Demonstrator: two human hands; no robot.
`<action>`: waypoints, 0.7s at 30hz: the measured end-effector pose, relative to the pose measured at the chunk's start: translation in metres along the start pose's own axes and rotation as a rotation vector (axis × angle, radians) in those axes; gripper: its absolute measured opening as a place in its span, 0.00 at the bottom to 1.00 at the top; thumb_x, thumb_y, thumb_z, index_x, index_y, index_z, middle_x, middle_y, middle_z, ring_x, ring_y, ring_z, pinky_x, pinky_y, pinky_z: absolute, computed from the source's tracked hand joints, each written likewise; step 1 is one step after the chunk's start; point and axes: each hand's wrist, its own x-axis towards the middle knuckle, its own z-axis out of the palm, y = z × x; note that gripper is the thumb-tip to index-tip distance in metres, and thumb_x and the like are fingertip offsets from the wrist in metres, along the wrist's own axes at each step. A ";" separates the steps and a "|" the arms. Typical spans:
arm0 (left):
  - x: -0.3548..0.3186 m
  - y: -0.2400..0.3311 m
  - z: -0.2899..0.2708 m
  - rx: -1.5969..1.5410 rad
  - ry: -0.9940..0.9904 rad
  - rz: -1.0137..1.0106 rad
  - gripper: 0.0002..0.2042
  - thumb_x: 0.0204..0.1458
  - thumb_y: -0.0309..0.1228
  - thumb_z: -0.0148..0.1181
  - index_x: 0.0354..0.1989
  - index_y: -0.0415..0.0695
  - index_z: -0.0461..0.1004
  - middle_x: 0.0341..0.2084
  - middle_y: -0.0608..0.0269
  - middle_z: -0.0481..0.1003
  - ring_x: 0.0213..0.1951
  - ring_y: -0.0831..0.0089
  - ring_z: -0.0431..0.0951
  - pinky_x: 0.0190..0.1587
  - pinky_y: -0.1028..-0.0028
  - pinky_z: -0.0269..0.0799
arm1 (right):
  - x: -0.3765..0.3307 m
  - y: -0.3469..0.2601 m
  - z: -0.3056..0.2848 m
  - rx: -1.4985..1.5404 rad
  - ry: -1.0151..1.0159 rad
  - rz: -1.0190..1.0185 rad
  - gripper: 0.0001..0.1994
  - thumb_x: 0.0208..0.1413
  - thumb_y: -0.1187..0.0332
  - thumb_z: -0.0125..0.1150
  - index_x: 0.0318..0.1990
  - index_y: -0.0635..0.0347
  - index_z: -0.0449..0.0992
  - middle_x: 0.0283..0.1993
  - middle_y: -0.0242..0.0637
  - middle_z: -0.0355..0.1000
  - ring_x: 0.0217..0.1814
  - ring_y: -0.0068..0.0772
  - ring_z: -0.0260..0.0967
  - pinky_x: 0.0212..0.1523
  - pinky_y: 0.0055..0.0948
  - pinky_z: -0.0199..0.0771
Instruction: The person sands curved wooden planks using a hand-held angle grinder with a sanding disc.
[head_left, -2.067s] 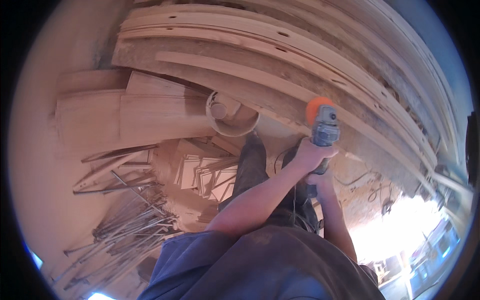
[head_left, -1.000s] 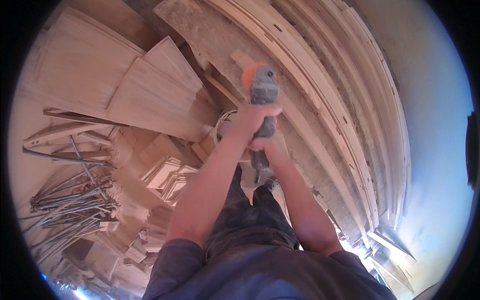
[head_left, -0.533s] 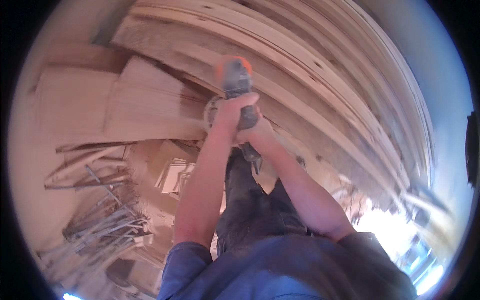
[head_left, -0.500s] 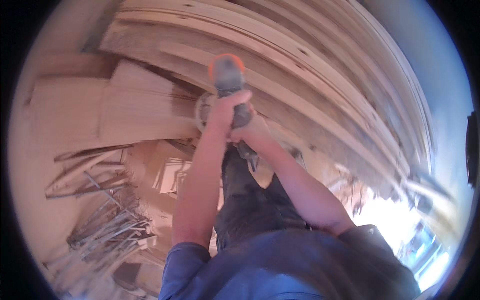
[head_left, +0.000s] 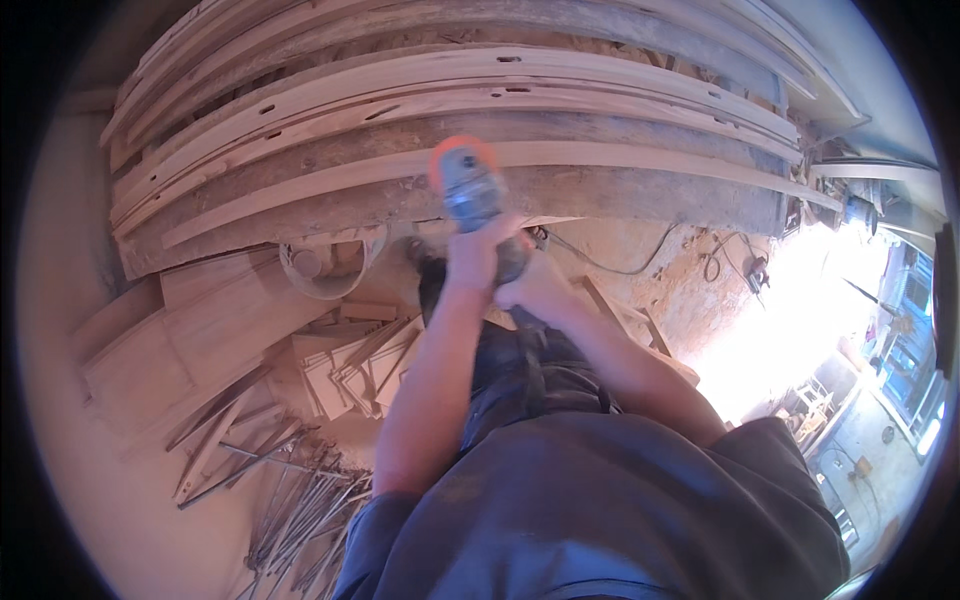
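Both my hands are wrapped round a grey angle grinder [head_left: 468, 185] with an orange disc at its far end. My left hand [head_left: 476, 258] grips the body just behind the head. Lower and to the right, my right hand [head_left: 541, 284] is closed on the rear part. The grinder is blurred and held over the near edge of a wooden bench [head_left: 640, 195]. Past its disc a narrow pale wooden strip [head_left: 600, 153] lies along the bench. Whether the disc touches the wood I cannot tell.
Long slotted boards [head_left: 420, 80] lie farther back across the bench. Under it at left stand a white bucket [head_left: 322, 290] and leaning panels [head_left: 230, 310]. Wood pieces [head_left: 345, 375] and thin rods [head_left: 310, 510] lie on the floor at left. A cord [head_left: 625, 272] runs along the floor at right.
My view has turned, so the boards now run nearly level across it and more of the bright right side shows. The grinder sits slightly lower and farther right in view, still in both hands.
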 end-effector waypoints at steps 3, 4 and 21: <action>0.017 -0.047 0.067 0.159 0.011 0.002 0.12 0.46 0.30 0.76 0.34 0.38 0.80 0.24 0.58 0.79 0.25 0.67 0.80 0.32 0.68 0.76 | -0.010 0.069 -0.052 0.179 0.157 -0.106 0.30 0.32 0.70 0.70 0.49 0.69 0.73 0.34 0.40 0.78 0.35 0.35 0.79 0.39 0.33 0.80; 0.022 -0.064 0.082 0.190 -0.042 -0.022 0.12 0.45 0.30 0.76 0.33 0.38 0.80 0.24 0.58 0.80 0.25 0.68 0.80 0.32 0.68 0.76 | -0.025 0.067 -0.066 0.235 0.164 -0.059 0.28 0.32 0.71 0.70 0.47 0.68 0.74 0.33 0.39 0.78 0.34 0.34 0.79 0.38 0.32 0.80; 0.006 0.027 -0.022 -0.210 0.176 0.179 0.07 0.56 0.29 0.62 0.38 0.40 0.73 0.27 0.53 0.76 0.34 0.55 0.80 0.47 0.55 0.79 | 0.041 -0.033 0.015 -0.236 -0.180 -0.155 0.42 0.31 0.63 0.74 0.60 0.70 0.70 0.42 0.49 0.80 0.45 0.34 0.81 0.47 0.31 0.80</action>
